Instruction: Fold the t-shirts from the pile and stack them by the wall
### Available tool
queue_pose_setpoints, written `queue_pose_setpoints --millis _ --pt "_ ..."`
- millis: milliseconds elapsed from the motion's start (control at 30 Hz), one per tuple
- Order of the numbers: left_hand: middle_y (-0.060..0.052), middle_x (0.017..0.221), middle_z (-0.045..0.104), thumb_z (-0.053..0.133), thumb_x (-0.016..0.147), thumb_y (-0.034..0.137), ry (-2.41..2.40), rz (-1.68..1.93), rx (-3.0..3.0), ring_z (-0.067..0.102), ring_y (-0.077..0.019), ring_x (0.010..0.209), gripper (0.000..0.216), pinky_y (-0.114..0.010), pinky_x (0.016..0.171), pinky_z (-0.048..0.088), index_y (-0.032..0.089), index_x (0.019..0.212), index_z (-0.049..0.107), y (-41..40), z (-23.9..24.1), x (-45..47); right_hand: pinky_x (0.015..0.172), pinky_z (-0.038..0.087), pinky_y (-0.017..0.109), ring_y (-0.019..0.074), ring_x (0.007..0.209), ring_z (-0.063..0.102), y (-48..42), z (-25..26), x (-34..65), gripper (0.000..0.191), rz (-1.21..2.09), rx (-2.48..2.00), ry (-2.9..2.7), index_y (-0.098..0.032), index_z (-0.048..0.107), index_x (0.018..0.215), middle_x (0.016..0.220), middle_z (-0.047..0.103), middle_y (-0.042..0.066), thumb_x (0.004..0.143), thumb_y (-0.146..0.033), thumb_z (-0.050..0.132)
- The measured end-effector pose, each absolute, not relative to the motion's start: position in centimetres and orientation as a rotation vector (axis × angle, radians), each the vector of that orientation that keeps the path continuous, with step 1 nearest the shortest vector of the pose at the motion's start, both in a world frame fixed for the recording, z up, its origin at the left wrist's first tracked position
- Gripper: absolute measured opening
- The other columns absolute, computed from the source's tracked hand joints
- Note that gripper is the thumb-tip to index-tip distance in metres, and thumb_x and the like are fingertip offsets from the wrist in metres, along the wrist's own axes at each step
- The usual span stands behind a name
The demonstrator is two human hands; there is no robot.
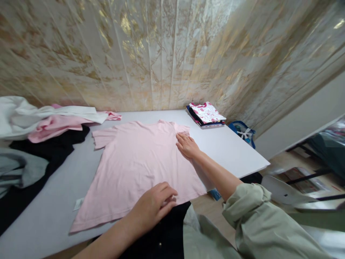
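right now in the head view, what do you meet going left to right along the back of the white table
heap of white, pink and black clothes → flat pale pink cotton t-shirt → right hand lying on its sleeve side → folded stack topped by a white and pink printed garment → blue bag past the table's edge

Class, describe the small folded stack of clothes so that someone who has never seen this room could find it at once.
Start at the white table against the gold-marbled wall. Go to its far right corner, beyond the spread pink T-shirt. There sits the folded stack, the only neatly folded clothing: a white top printed in pink on dark layers, unlike the loose heap at the left.
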State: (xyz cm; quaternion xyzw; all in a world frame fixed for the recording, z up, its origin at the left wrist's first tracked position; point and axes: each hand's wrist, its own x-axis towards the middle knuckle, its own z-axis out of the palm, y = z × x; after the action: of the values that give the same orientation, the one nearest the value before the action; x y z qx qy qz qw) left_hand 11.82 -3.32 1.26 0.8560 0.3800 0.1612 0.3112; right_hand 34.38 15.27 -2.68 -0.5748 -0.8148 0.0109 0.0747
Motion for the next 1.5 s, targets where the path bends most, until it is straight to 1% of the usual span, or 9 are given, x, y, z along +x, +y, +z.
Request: queue_pose_setpoints --millis 267,467,700,933,1100,1200,1300,1400,1500 --pt "-0.011 0.144 0.05 0.045 0.092 0.04 1.917 0.406 2.407 0.044 -0.0274 0.133 0.046 -0.048 0.11 0.034 0.022 0.133 0.052 -1.6 -1.4 -0.2 0.112 0.026 0.044 0.0226 0.142 0.03 17.1 -3.2 35.1 0.054 0.028 -1.681 -2.493 -0.021 0.032 0.15 0.156 0.033 0.007 0.1 -0.04 0.03" --pt "-0.014 0.131 0.059 0.038 0.094 0.037 2.126 0.544 2.447 0.052 -0.0318 0.123 0.039 -0.057 0.108 0.031 0.02 0.124 0.057 -5.7 -2.5 -2.6 0.108 0.032 0.037 0.0218 0.135 0.04 17.9 -1.7 35.2 0.048 0.1 -1.638 -2.482 -0.019 0.042 0.144 0.149 0.044 0.008 0.098 -0.033 0.035" --pt "-0.007 0.113 0.062 0.048 0.092 0.028 1.346 0.583 2.5 0.057 -0.0216 0.104 0.022 -0.035 0.089 0.047 0.025 0.111 0.059 -5.5 -0.2 6.2 0.109 0.031 0.036 0.023 0.13 0.045 16.6 0.5 31.4 0.047 0.036 -1.606 -2.382 -0.014 0.047 0.14 0.142 0.052 0.011 0.097 -0.027 0.035" --pt "-0.005 0.095 0.06 0.044 0.09 0.015 1.314 0.397 2.434 0.055 -0.0206 0.09 0.017 -0.034 0.079 0.043 0.022 0.094 0.059 -5.6 0.2 9.1 0.114 0.021 0.042 0.0236 0.142 0.029 14.8 -2.5 28.7 0.055 0.065 -1.666 -2.433 -0.017 0.036 0.147 0.155 0.034 0.009 0.099 -0.042 0.035" --pt "-0.003 0.089 0.06 0.054 0.089 0.025 1.362 0.333 2.331 0.055 -0.0204 0.086 0.006 -0.035 0.079 0.042 0.022 0.088 0.059 -6.5 0.8 7.7 0.115 0.019 0.043 0.0226 0.143 0.026 14.9 -2.8 29.1 0.055 0.081 -1.661 -2.439 -0.018 0.034 0.148 0.156 0.032 0.009 0.099 -0.044 0.034" --pt "-0.002 0.082 0.061 0.052 0.092 0.032 1.4 0.345 2.286 0.056 -0.0195 0.081 0.018 -0.036 0.078 0.042 0.021 0.08 0.059 -6.1 1.5 8.1 0.115 0.019 0.043 0.0228 0.142 0.027 14.8 -2.7 29.0 0.055 0.077 -1.652 -2.435 -0.018 0.035 0.148 0.155 0.033 0.009 0.099 -0.044 0.035" --pt "-0.005 0.098 0.064 0.051 0.093 0.032 1.347 0.508 2.325 0.057 -0.0214 0.096 0.015 -0.038 0.087 0.043 0.021 0.095 0.061 -4.9 1.8 9.6 0.114 0.021 0.044 0.0234 0.142 0.028 14.8 -2.6 28.9 0.055 0.075 -1.648 -2.432 -0.018 0.036 0.148 0.155 0.033 0.009 0.099 -0.044 0.036" --pt "-0.009 0.13 0.055 0.059 0.088 0.035 1.123 0.573 2.447 0.048 -0.0254 0.12 0.036 -0.044 0.104 0.036 0.024 0.122 0.054 -3.9 1.2 11.3 0.113 0.023 0.046 0.023 0.141 0.03 14.9 -2.6 29.0 0.051 0.102 -1.625 -2.436 -0.021 0.038 0.146 0.154 0.035 0.008 0.1 -0.043 0.034" --pt "-0.008 0.134 0.052 0.065 0.083 0.032 1.015 0.523 2.497 0.044 -0.0271 0.124 0.038 -0.046 0.107 0.033 0.025 0.119 0.054 -3.8 0.1 12.2 0.111 0.028 0.044 0.0214 0.139 0.034 15.4 -2.5 29.4 0.047 0.188 -1.593 -2.395 -0.026 0.047 0.141 0.151 0.04 0.005 0.102 -0.043 0.026"
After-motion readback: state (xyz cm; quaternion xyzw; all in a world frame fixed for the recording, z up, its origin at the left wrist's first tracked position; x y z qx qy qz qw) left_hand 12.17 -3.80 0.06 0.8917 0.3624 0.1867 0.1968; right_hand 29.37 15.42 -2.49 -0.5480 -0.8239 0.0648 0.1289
